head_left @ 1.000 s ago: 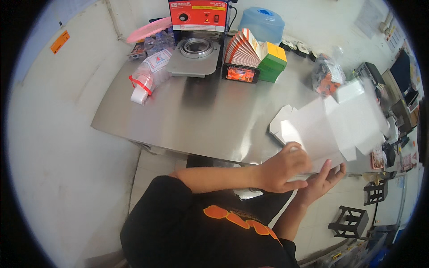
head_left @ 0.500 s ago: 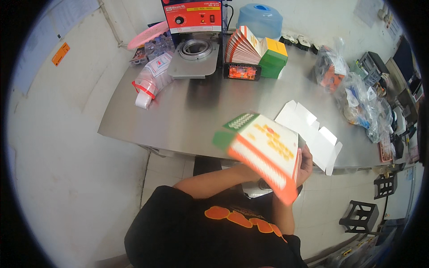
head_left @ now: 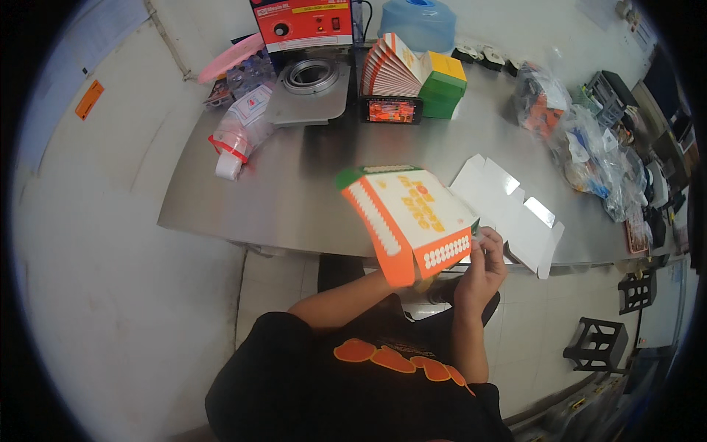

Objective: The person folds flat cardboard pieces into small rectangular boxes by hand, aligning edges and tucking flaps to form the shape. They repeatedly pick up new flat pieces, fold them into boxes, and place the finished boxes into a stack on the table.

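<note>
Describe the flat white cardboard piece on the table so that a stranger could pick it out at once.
Start at the long steel table and follow its near edge to the person's right. The flat white cardboard piece lies there, unfolded, with notched flaps, just beyond the right hand. Unlike the orange and white box held beside it, it is plain and unprinted.

Shiny metal counter (head_left: 294, 199) against white wall (head_left: 110, 110). Pale tiled floor (head_left: 280, 283) below. Two dark plastic stools (head_left: 598, 342) at right. Bright light all over.

The orange box (head_left: 409, 221), picked up, now tilts more upright.
</note>
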The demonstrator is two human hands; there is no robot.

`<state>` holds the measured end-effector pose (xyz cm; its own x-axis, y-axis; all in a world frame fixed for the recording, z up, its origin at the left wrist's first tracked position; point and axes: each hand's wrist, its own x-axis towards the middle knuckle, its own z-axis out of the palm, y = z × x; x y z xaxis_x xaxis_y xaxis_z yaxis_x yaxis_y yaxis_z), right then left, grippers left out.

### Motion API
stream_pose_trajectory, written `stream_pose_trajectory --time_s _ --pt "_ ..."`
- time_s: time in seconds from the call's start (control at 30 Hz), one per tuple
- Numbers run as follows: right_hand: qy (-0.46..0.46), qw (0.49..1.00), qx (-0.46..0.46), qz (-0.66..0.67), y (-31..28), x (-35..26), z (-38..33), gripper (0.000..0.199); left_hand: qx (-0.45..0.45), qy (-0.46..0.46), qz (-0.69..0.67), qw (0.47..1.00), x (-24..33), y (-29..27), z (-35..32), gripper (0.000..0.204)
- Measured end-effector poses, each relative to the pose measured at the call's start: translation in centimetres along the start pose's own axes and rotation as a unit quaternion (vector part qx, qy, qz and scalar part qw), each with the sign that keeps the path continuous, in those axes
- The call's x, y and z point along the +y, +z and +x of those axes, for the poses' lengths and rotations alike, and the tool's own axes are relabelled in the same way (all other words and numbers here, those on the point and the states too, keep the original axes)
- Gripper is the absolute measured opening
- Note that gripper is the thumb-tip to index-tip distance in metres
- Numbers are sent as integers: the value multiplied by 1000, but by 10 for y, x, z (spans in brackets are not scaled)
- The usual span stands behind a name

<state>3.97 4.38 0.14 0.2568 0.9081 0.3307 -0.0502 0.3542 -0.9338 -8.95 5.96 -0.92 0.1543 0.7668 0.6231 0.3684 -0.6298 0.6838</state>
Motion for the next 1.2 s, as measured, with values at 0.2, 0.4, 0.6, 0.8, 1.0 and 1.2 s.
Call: stream_pose_trajectory --time_s 0.2,0.4,0.6,0.8,1.0,1.2 --pt "-43 998 37 -27 -1 6 -3 6 2 -9 -2 1000 1 2 1 28" --pt "-71 995 18 -61 -1 5 -5 6 1 -24 -6 1000 2 3 1 29" --pt "-129 980 69 -136 5 3 1 4 2 -35 -8 999 0 4 4 30" --pt "-166 968 57 -182 5 -1 -2 4 9 -40 -10 999 2 4 5 31" --pt "-191 958 60 -206 5 0 -3 4 11 -40 -11 999 3 4 4 32" --pt "-224 944 72 -232 6 5 -6 8 11 -38 -12 999 3 4 3 33"
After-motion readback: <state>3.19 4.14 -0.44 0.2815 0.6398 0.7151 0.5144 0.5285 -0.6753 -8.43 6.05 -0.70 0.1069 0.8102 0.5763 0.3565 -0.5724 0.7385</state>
